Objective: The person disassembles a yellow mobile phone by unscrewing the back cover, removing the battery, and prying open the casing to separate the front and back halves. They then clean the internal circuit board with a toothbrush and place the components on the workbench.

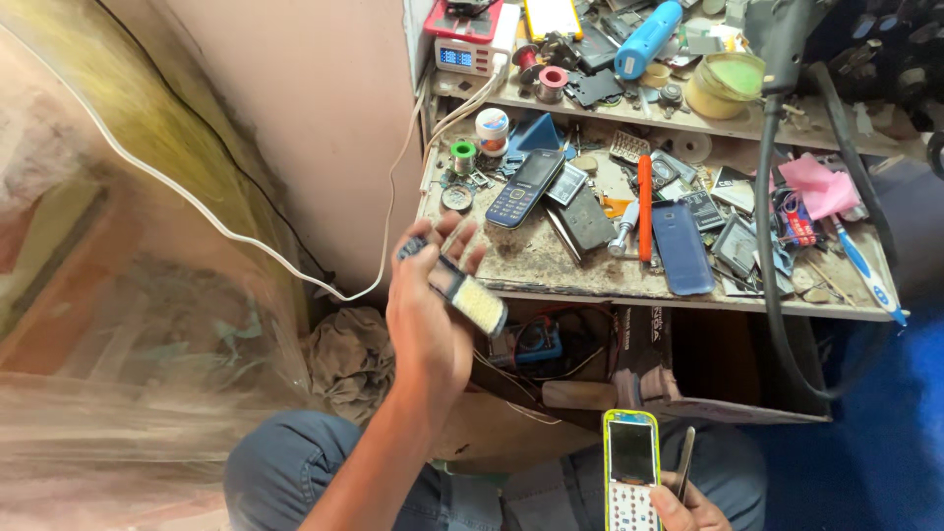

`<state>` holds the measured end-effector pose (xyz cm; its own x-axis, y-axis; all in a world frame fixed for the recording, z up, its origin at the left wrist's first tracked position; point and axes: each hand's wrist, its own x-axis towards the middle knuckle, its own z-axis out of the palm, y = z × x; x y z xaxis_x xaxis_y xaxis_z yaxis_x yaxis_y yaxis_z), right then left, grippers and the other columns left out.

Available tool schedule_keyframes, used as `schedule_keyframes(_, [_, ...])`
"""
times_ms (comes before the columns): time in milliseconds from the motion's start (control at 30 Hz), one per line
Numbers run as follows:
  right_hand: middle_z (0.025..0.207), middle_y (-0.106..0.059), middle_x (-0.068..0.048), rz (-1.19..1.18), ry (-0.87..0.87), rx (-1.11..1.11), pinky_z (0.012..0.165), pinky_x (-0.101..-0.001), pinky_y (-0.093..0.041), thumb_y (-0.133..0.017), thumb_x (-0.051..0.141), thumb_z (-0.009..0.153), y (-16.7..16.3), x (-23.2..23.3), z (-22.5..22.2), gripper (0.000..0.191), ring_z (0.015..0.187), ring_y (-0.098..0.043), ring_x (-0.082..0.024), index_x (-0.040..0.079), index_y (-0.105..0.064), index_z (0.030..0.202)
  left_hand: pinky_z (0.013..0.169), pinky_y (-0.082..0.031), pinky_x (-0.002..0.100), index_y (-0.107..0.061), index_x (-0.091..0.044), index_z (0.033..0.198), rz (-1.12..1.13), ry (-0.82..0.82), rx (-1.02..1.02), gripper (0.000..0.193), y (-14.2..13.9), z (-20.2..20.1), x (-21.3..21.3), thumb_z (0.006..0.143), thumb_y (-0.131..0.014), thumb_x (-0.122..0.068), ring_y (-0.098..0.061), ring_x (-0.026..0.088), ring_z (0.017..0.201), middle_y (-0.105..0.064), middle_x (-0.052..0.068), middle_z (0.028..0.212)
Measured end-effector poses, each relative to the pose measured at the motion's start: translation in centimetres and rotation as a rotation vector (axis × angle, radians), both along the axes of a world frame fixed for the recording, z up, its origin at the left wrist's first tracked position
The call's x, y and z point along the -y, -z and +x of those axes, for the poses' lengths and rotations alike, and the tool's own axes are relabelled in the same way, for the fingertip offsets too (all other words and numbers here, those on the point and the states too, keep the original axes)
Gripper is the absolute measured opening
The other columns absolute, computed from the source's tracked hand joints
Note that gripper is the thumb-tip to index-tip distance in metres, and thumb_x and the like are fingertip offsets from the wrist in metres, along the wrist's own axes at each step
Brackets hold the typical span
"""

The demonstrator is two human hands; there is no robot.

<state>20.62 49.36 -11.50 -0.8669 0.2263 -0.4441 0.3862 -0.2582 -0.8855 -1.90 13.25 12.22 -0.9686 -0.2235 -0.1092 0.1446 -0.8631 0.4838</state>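
Head view. My left hand (428,315), raised near the cluttered surface (551,265), grips a brush (467,295), bristles outward, long axis slanting down to the right. My right hand (683,506), lower right over my lap, holds a yellow-edged phone (630,472) upright with a thin tool (685,462) beside it.

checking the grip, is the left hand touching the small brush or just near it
Touching. The head view shows the left hand raised, its fingers wrapped round the small brush, whose pale bristles stick out past the palm.
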Motion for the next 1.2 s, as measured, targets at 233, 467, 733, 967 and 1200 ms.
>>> schedule_keyframes(233, [0.094,-0.082,-0.021,0.071,0.007,0.053,0.080,-0.0384,-0.060,-0.066,0.014,0.091,0.8,-0.2,0.1,0.037,0.085,-0.077,-0.024,-0.007,-0.072,0.120,0.113,-0.040,0.035,-0.045,-0.002,0.137,-0.217,-0.220,-0.112,0.048,1.0,-3.0,-2.6,0.091,-0.048,0.012,-0.052,0.021,0.130,-0.052,0.011,0.136])
schedule_keyframes(467, [0.093,-0.082,-0.021,0.078,0.029,0.009,0.078,-0.0369,-0.060,-0.065,0.013,0.092,0.3,1.0,0.8,0.036,0.082,-0.077,-0.023,-0.009,-0.072,0.119,0.113,-0.040,0.032,-0.051,0.001,0.137,-0.629,-0.317,-0.061,0.042,1.5,-3.6,-2.0,0.096,-0.051,0.011,-0.053,0.020,0.125,-0.055,0.011,0.133])
schedule_keyframes(733, [0.093,-0.081,-0.022,-0.015,0.008,0.006,0.077,-0.0373,-0.061,-0.064,0.013,0.091,-0.1,1.5,0.6,0.038,0.082,-0.078,-0.023,-0.010,-0.070,0.120,0.115,-0.042,0.036,-0.046,0.001,0.145,-1.233,-0.339,-0.058,0.061,1.5,-3.7,-0.7,0.086,-0.054,0.012,-0.059,0.026,0.132,-0.062,0.015,0.138])
schedule_keyframes(967, [0.092,-0.081,-0.024,-0.019,0.009,0.024,0.076,-0.0385,-0.061,-0.065,0.013,0.092,-1.3,2.3,0.1,0.037,0.080,-0.078,-0.024,-0.013,-0.069,0.118,0.114,-0.040,0.041,-0.040,0.002,0.149,-1.420,-0.388,-0.064,0.071,1.2,-3.4,-0.2,0.082,-0.058,0.014,-0.054,0.035,0.135,-0.055,0.020,0.143])
schedule_keyframes(1200, [0.093,-0.081,-0.024,-0.086,0.010,0.050,0.075,-0.0370,-0.061,-0.065,0.011,0.090,-2.7,3.1,-0.8,0.039,0.080,-0.078,-0.023,-0.012,-0.067,0.121,0.124,-0.035,0.038,-0.034,0.004,0.153,-1.268,-0.350,-0.092,0.072,1.4,-3.4,1.0,0.084,-0.045,0.019,-0.050,0.030,0.145,-0.050,0.020,0.152])
